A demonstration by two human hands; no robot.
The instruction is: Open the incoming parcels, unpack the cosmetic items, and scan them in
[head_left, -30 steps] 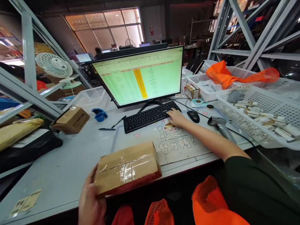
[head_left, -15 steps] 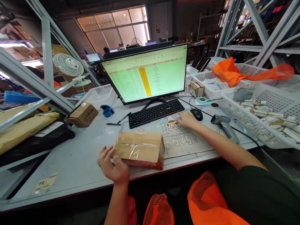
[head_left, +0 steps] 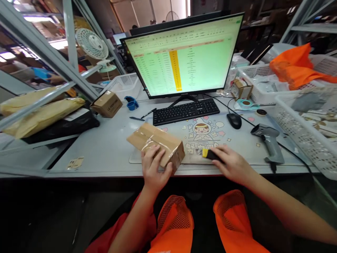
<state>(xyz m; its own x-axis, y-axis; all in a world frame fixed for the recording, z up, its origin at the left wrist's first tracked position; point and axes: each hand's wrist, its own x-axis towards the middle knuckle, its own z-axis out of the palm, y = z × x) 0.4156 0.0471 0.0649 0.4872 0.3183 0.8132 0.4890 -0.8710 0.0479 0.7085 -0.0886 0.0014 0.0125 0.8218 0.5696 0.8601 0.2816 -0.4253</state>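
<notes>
A brown cardboard box (head_left: 164,138), sealed with clear tape, lies turned at an angle near the desk's front edge. My left hand (head_left: 155,172) grips its near side, fingers over the top and thumb against the end. In my right hand (head_left: 231,164) is a box cutter (head_left: 210,154) with a black handle and a yellow end. Its blurred tip points left toward the box, a short way apart from it. Both the hand and the cutter are just above the printed desk mat (head_left: 237,151).
Behind stand a keyboard (head_left: 186,111) and a monitor (head_left: 184,63). To the right are a mouse (head_left: 234,121), a barcode scanner (head_left: 270,142) and white baskets (head_left: 302,130). A smaller carton (head_left: 107,104), a blue cup (head_left: 131,103) and pens (head_left: 147,114) lie to the left.
My right hand has come back from beside the keyboard and now holds the box cutter. My left hand has moved onto the box's near side, and the box has been turned. The view has shifted.
</notes>
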